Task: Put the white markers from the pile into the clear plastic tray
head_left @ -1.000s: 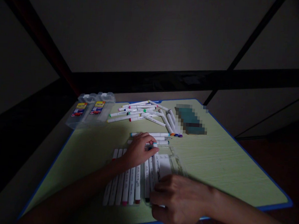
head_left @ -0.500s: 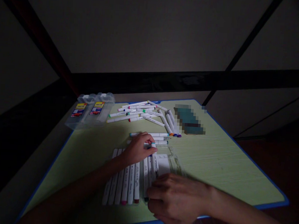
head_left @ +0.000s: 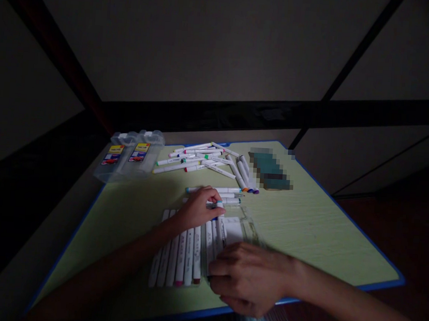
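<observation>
A white marker with a light blue band at its far end lies along the clear plastic marker case. My left hand pinches that far end between thumb and fingers. Its near end disappears beneath my right hand, whose fingers are curled closed around it; the fingertips are hidden. To the left of this marker, two white markers lie in the same section. Several more white markers lie side by side in the left section, with pink and brown ends among them.
Beyond my left hand lie a few markers and a pen. A loose pile of markers sits farther back. Two clear empty cases with labels stand at back left, a blurred phone-like object at back right. The table has a blue edge.
The view has shifted slightly, moving everything a little up. Both hands keep their places at the two ends of the marker; nothing has been let go.
</observation>
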Demonstrator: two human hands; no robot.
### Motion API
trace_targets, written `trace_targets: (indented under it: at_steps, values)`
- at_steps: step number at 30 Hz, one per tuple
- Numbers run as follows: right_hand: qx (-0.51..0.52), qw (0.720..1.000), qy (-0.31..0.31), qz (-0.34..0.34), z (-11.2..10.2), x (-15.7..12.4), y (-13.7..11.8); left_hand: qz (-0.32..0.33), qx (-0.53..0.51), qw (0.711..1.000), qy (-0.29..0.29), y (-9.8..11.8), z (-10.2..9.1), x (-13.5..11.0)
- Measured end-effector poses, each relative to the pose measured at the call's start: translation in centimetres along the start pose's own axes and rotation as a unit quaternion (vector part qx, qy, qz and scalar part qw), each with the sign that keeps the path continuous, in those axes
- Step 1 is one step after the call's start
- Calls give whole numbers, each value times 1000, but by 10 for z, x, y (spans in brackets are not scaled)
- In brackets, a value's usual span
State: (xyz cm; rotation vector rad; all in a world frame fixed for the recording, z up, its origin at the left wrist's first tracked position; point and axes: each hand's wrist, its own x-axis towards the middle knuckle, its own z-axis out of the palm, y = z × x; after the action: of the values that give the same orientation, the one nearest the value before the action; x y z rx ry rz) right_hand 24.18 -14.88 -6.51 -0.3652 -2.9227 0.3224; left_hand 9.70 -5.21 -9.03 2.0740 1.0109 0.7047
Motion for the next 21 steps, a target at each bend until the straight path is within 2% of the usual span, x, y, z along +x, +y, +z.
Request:
trace_targets:
  at_steps: [8,17,21]
  values:
    - [-57,997,41,-39,13,-2,3,2,12,1000,10,-1,1,-1]
    - [-114,979,131,-105,24,-1,9,5,11,1000,14,0,-1,-2]
    - [-131,963,193,-132,21,0,11,-7,-3,999,35,1,1,-3]
